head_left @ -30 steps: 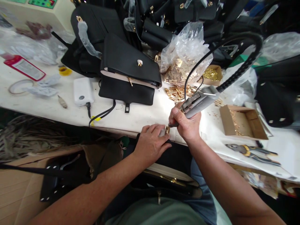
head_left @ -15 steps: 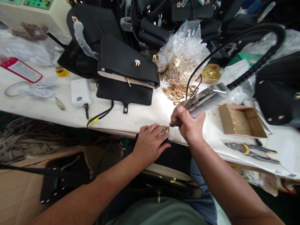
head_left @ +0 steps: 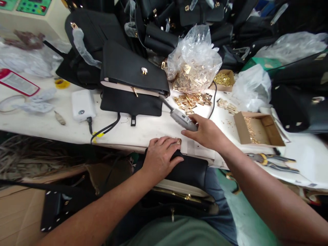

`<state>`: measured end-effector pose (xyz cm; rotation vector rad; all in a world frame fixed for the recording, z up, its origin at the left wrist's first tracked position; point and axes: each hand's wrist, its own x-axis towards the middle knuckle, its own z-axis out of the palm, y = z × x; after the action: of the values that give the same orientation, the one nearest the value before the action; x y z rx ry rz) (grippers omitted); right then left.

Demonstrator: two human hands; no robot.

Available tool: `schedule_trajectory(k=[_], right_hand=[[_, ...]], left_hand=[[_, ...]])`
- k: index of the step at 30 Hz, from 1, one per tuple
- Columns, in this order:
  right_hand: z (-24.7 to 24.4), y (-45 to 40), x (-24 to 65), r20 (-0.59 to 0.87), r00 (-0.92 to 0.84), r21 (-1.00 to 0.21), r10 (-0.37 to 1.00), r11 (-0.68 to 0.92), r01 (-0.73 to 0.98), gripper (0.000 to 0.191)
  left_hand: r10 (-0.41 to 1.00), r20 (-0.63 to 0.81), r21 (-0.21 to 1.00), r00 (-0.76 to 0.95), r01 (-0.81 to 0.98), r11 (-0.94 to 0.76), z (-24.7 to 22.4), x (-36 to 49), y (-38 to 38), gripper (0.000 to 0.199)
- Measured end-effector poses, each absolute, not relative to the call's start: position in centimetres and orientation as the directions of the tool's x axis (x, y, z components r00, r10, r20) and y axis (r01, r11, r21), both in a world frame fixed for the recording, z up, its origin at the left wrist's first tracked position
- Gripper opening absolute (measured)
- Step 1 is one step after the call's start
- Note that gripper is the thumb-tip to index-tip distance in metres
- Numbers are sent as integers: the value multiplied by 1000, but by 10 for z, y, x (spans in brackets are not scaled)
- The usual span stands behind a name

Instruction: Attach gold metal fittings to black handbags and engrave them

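My left hand (head_left: 160, 155) presses down on a black handbag (head_left: 192, 169) lying across my lap against the table edge. A small gold metal plate (head_left: 179, 141) shows by its fingertips, on a tab mostly hidden under the fingers. My right hand (head_left: 205, 131) is over the table with thumb and fingers around one end of a grey corded electric screwdriver (head_left: 180, 118). The tool lies low above the tabletop, its cord end towards another black handbag (head_left: 133, 71). Whether it rests on the table I cannot tell.
Loose gold plates (head_left: 191, 101) lie before a clear plastic bag (head_left: 197, 65) full of them. A cardboard box (head_left: 273, 131) with small gold pieces and pliers (head_left: 271, 160) are at right. A white power box (head_left: 83, 105) with a cable stands left. Black bags crowd the back.
My right hand has swung the screwdriver away from the gold plate, turning it so its cord end points left. The left hand stays on the handbag. The view has shifted slightly.
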<state>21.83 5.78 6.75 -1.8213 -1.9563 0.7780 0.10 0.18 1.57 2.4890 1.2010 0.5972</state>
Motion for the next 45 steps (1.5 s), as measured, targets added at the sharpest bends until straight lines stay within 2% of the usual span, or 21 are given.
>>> schedule_trajectory(k=[3,5,8,11,13,15,18,23,27,30,33,45], right_hand=[[49,56,225,13,-129,-309,992,127,943,36],[40,54,231,54,-121,-225,991,130,966,36],[35,45,235,223,-143,-193,964,188,963,42],[36,27,226,343,-178,-309,922,290,906,33],[36,15,215,267,-212,-456,940,317,832,24],[34,7,205,130,-246,-548,961,276,790,19],[31,5,198,19,-233,-570,972,203,796,16],[32,14,203,-56,-250,-649,967,155,745,15],[35,18,205,-135,-200,-718,970,43,694,18],[37,21,203,-182,-167,-751,969,-27,659,15],[39,23,202,-172,-163,-763,972,-26,646,16],[35,24,198,-144,-116,-694,983,-17,720,15]], left_hand=[[809,230,470,541,666,-579,16,1,1,40],[813,234,476,533,666,-574,16,2,1,41],[815,233,477,530,668,-571,16,1,1,40],[819,217,479,531,673,-564,17,1,2,39],[820,208,478,533,676,-561,17,2,2,38],[823,206,477,530,680,-557,17,2,2,37],[822,216,478,527,677,-560,16,2,2,37],[821,221,487,526,670,-560,15,2,3,38],[830,212,509,517,666,-545,15,2,3,38],[833,206,515,514,667,-539,15,1,3,37],[831,201,511,519,668,-541,16,1,3,36],[823,204,499,530,667,-553,16,1,4,37]])
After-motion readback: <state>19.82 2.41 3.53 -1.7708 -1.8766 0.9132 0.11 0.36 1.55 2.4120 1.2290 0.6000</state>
